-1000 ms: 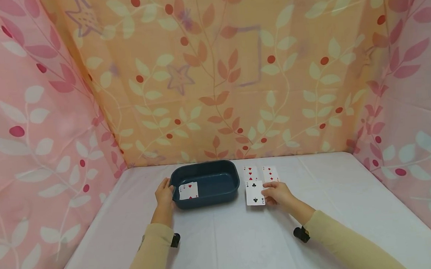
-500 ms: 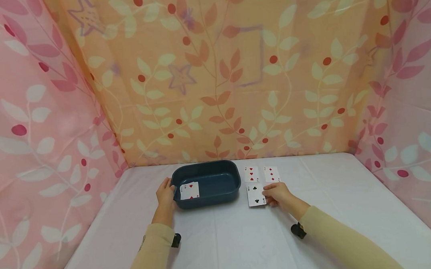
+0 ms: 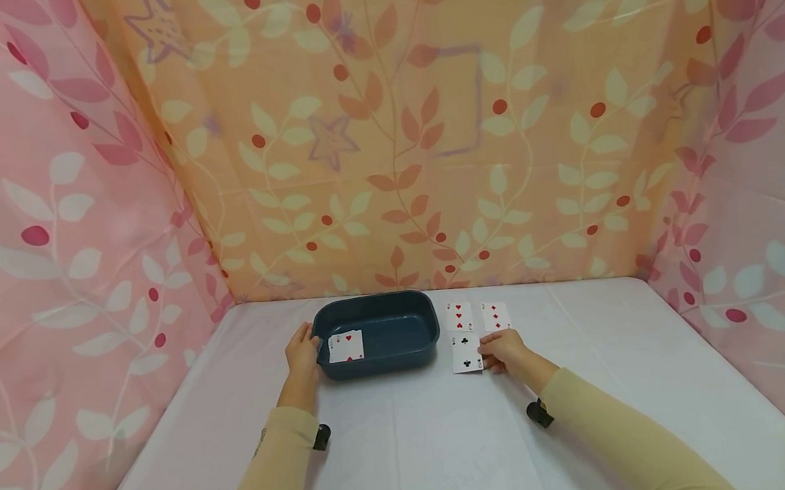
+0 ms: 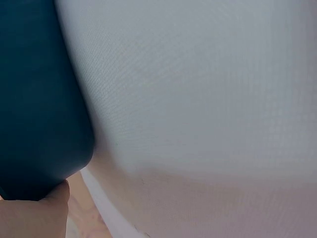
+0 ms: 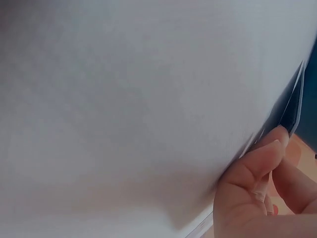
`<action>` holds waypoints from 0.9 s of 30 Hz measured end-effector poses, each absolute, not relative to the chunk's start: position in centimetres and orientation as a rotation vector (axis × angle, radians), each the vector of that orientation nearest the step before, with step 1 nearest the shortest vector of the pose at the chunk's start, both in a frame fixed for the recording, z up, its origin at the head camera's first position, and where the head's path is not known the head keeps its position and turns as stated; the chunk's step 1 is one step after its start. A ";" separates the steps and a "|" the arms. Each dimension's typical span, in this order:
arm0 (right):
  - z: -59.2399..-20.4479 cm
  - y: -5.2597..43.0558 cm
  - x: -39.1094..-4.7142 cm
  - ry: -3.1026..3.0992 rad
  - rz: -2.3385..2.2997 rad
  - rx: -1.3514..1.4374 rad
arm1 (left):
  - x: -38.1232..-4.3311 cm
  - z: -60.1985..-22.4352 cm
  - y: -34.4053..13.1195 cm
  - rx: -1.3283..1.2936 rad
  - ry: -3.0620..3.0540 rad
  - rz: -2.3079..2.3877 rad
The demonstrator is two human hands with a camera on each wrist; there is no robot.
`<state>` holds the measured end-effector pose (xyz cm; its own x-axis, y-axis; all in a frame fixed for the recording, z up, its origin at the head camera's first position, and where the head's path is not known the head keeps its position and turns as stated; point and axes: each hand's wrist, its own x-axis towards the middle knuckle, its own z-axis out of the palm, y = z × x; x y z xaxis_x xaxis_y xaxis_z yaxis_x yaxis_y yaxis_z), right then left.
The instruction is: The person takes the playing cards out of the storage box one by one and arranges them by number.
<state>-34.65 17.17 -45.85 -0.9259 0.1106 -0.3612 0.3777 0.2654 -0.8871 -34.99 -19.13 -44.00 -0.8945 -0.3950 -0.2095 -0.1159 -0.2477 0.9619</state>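
Observation:
In the head view my left hand [image 3: 301, 351] holds the left end of a dark blue rectangular bin [image 3: 430, 346]. Its thumb [image 4: 57, 203] is at the bin's corner in the left wrist view. Inside the bin, at the left, lie overlapping white playing cards [image 3: 346, 346], a red heart card on top. My right hand [image 3: 505, 351] pinches the right edge of a two of clubs playing card [image 3: 466, 353], right of the bin. In the right wrist view, the card [image 5: 292, 106] appears edge-on between thumb and fingers, tilted from the tablecloth.
Behind the held card lie a hearts card [image 3: 459, 316] and a diamonds card [image 3: 495, 315], the latter near my right fingers. A white cloth [image 3: 401, 442] covers the table. Patterned fabric [image 3: 388, 143] hangs at the back and both sides.
My right hand has shifted slightly with the two of clubs, exposing more of the hearts and diamonds cards behind it. The left hand stays on the bin.

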 end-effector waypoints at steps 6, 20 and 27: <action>-45.7 17.0 -34.7 2.350 -1.668 0.451 | -34.8 -43.9 -19.0 0.621 -1.811 -2.260; -45.5 17.3 -34.6 2.452 -1.621 0.443 | -34.9 -44.0 -19.1 0.617 -1.795 -2.271; -44.6 16.9 -34.2 2.480 -1.647 0.367 | -34.8 -44.0 -19.2 0.612 -1.815 -2.268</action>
